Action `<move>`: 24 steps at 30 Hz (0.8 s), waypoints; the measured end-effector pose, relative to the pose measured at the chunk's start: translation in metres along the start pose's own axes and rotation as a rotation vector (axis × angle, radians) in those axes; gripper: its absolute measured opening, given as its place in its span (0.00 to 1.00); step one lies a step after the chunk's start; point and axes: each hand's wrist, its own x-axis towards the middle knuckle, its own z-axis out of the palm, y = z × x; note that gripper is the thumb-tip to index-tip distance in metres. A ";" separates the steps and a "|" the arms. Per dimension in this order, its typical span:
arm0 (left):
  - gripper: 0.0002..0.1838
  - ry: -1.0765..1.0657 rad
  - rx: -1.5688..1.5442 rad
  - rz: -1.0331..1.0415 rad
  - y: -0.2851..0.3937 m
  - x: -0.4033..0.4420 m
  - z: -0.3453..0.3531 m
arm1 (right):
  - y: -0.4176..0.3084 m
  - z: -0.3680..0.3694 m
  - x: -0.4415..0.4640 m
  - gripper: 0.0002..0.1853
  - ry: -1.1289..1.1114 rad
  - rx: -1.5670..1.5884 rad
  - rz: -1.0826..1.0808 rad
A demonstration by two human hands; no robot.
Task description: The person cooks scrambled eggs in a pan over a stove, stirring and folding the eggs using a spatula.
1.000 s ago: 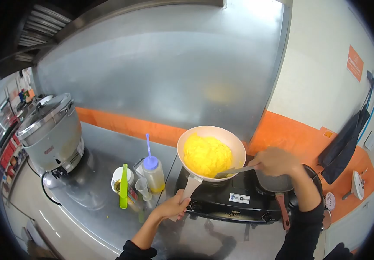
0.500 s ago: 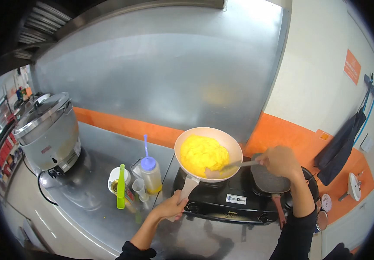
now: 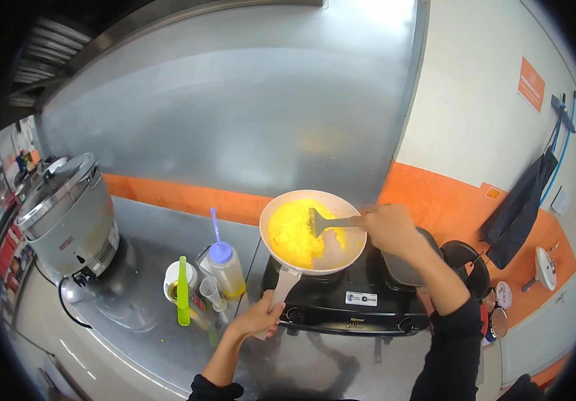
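Observation:
A light-coloured frying pan [image 3: 339,259] sits over the left side of a black gas stove [image 3: 328,313]. Soft yellow scrambled egg [image 3: 291,232] lies mostly in its left half, leaving bare pan at the lower right. My left hand [image 3: 259,317] is wrapped around the pale handle at the front. From the right, my right hand [image 3: 393,229] grips a grey spatula [image 3: 336,223], whose blade is upright against the egg near the pan's middle. The egg hides part of the blade's edge.
A dark grill pan [image 3: 405,267] occupies the right burner, with another black pan [image 3: 465,267] beyond it. Left of the stove are a purple-capped oil bottle [image 3: 226,267], a small clear cup [image 3: 212,293] and a green-handled utensil [image 3: 182,294]. A large rice cooker [image 3: 74,220] stands far left.
The spatula has moved from the pan's lower right up and left into the egg, its blade now tilted upright. The egg is pushed leftward, baring pan surface. My left hand keeps its hold.

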 end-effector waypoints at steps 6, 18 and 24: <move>0.16 0.014 0.004 0.006 0.002 -0.001 0.001 | 0.040 -0.054 -0.024 0.12 -0.339 0.180 0.107; 0.16 0.007 0.031 0.047 -0.004 0.000 0.000 | -0.039 0.064 0.003 0.11 -0.283 0.312 0.268; 0.16 0.018 0.053 0.046 -0.006 0.003 -0.001 | 0.043 0.056 -0.002 0.11 -0.205 0.689 0.340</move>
